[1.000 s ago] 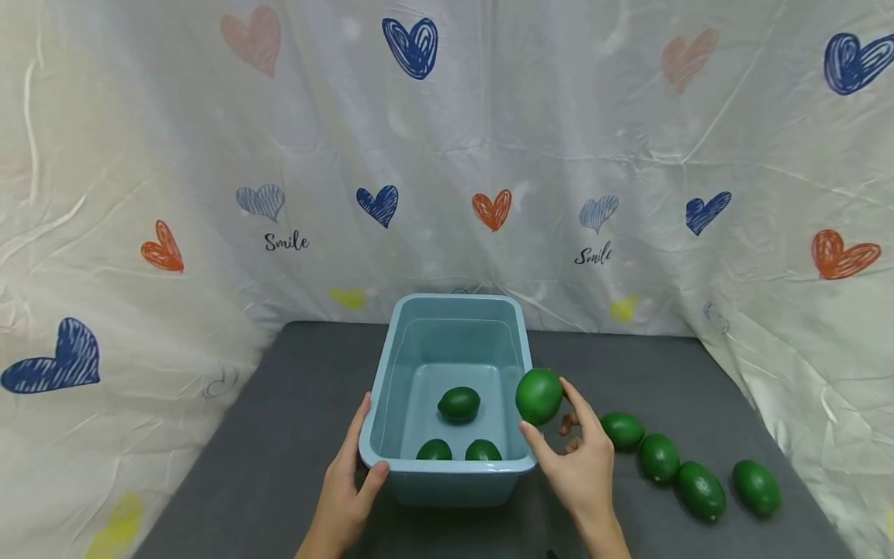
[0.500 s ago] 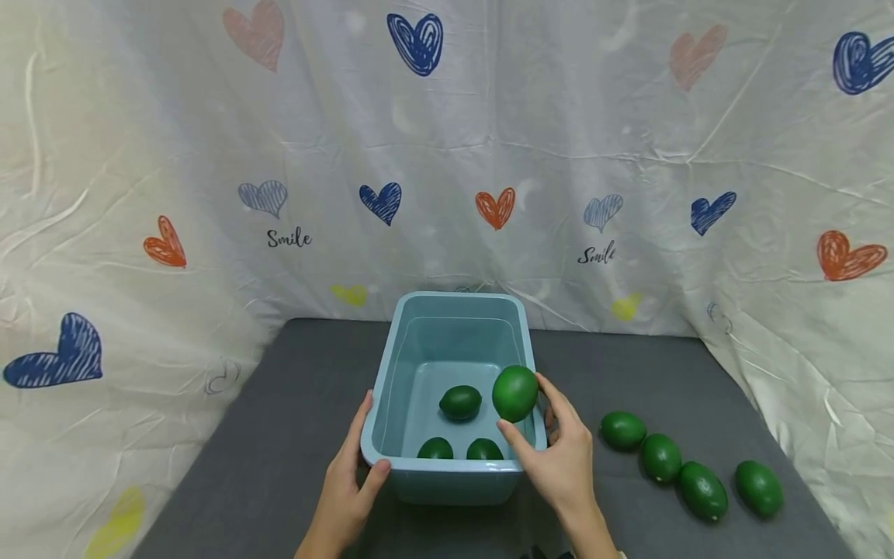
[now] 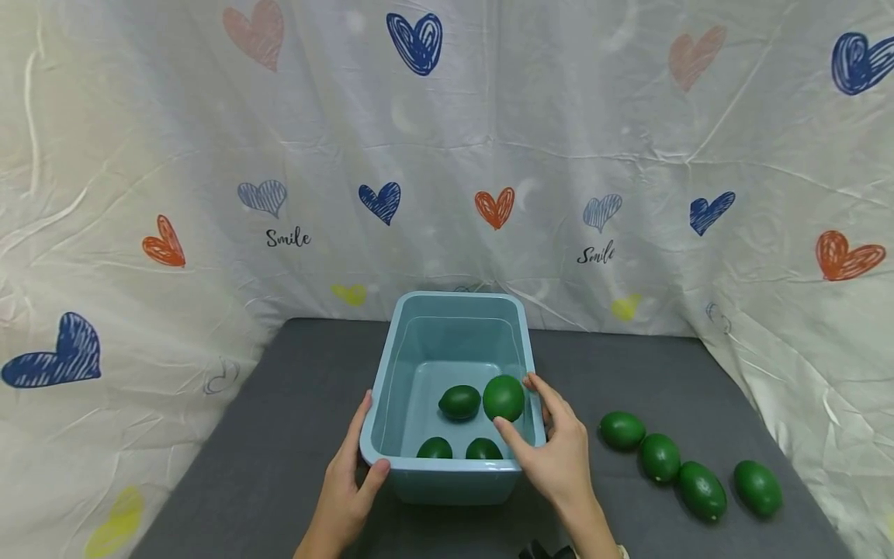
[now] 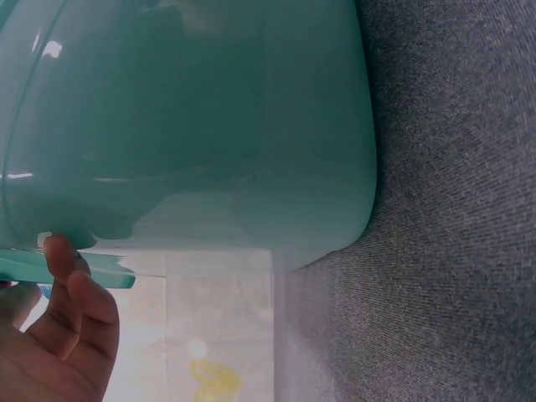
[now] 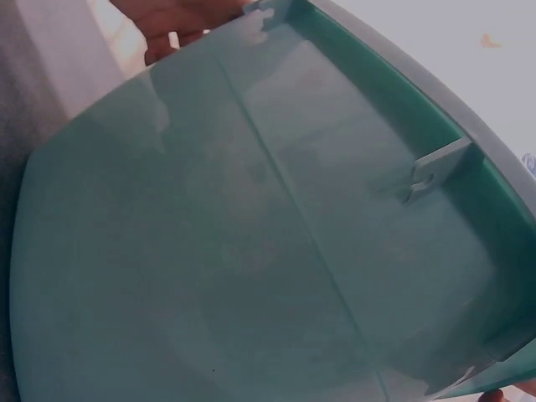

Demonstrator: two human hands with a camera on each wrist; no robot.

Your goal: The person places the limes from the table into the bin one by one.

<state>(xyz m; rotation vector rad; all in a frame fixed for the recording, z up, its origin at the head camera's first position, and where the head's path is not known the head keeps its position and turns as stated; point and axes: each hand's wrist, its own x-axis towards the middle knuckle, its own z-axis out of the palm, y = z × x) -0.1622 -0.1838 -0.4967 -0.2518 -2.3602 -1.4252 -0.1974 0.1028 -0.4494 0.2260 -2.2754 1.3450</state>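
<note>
A blue plastic basin (image 3: 457, 466) stands on the dark table, with its rim facing up. My left hand (image 3: 342, 485) holds the basin's left front corner, thumb over the rim and fingers along the outside; in the left wrist view its curled fingers (image 4: 79, 318) lie at the rim. Over the right rim reaches my right hand (image 3: 559, 450), thumb and fingers spread apart. A green lime (image 3: 504, 397) is just beyond those fingertips, inside the basin; whether it touches the bottom I cannot tell. Another lime (image 3: 459, 403) lies beside it, and two more (image 3: 434, 448) are partly hidden by the front rim.
Several limes (image 3: 701, 491) lie on the table to the right of the basin. Behind the table (image 3: 307, 388) hangs a pale curtain (image 3: 433, 256) printed with hearts. A dark object (image 3: 541, 551) shows at the bottom edge near my right wrist.
My right hand has carried the lime leftward over the basin's rim and let it go; the lime is now lower, apart from the spread fingers. My left hand has stayed on the rim.
</note>
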